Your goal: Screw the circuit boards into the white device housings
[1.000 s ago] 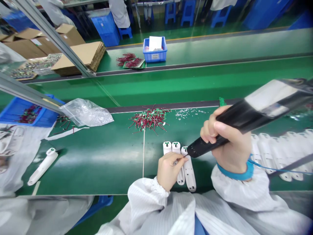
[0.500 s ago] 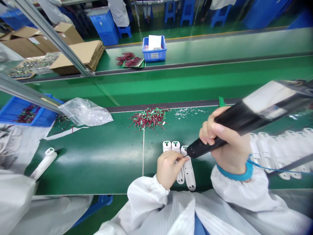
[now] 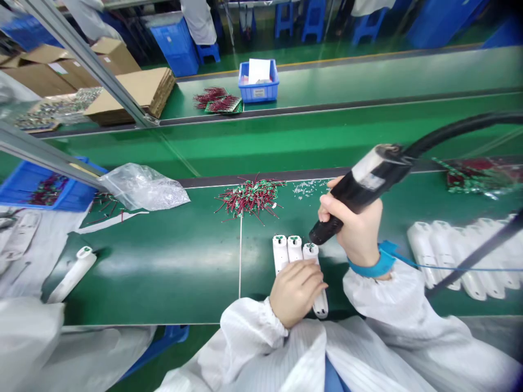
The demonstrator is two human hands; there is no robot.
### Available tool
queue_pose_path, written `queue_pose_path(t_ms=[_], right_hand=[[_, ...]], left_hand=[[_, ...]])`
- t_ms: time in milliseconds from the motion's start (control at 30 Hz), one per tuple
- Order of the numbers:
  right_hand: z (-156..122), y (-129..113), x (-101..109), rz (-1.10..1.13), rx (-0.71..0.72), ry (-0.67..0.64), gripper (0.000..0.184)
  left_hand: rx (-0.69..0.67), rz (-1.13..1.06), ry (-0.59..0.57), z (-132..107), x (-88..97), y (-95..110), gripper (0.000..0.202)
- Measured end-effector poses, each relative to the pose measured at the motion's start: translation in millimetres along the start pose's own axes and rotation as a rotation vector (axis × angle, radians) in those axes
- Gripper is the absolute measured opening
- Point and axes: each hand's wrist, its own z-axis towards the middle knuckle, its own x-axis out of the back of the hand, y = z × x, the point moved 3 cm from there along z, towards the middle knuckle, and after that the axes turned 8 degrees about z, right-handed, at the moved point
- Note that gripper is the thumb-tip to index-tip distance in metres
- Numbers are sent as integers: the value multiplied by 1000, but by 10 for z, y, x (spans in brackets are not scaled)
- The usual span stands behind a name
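Three white plastic housings (image 3: 280, 250) lie side by side on the green bench, each with a small green circuit board in its upper end. Over the lower part of the group rests my left hand (image 3: 297, 291), its fingers closed together across the rightmost housing (image 3: 322, 309). The palm hides much of the other two. My right hand (image 3: 359, 228) is wrapped around a black electric screwdriver (image 3: 362, 188), tilted with its nose close to the top of the rightmost housing. The tip of the bit cannot be made out.
Small screws (image 3: 306, 188) lie scattered beyond the housings, beside a heap of red-wired circuit boards (image 3: 250, 197). More white housings (image 3: 443, 250) are lined up at right, near a dark blurred bar (image 3: 482, 256). A plastic bag (image 3: 145, 188) and a single housing (image 3: 75, 272) lie left.
The screwdriver in my right hand has swung more upright and shifted left. My left hand has gone from a pinch near the screwdriver's nose to lying over the housings.
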Motion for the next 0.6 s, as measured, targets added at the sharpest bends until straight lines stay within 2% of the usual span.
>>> queue_pose_path(t_ms=[67, 200, 600], right_hand=[[24, 59, -3, -3, -22, -8, 23], [36, 88, -27, -2, -26, -25, 20], [-12, 91, -72, -52, -64, -92, 18]], left_hand=[[-87, 29, -32, -88, -91, 3, 19], [-118, 71, -126, -211, -199, -51, 22], [-87, -26, -174, -210, -168, -85, 23]])
